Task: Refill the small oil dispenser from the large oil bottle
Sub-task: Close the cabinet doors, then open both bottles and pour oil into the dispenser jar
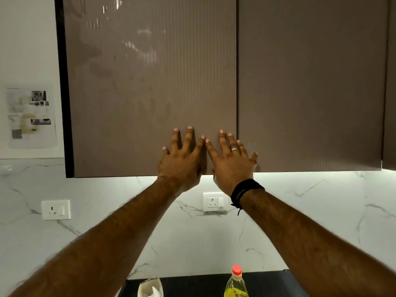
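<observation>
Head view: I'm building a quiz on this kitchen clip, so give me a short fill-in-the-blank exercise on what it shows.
1. Both hands, the left hand and the right hand, lie flat with fingers spread on a cabinet ____.
2. The oil bottle at the bottom edge has a ____ cap.
3. A ring is on the ____ hand.
4. The wall socket below the hands is set in a ____-patterned wall.

Missing words: door; red; right; marble

An oil bottle stood upright at the bottom centre-right of the frame, clear plastic, red-capped, holding yellow oil, its base cut off.
</observation>
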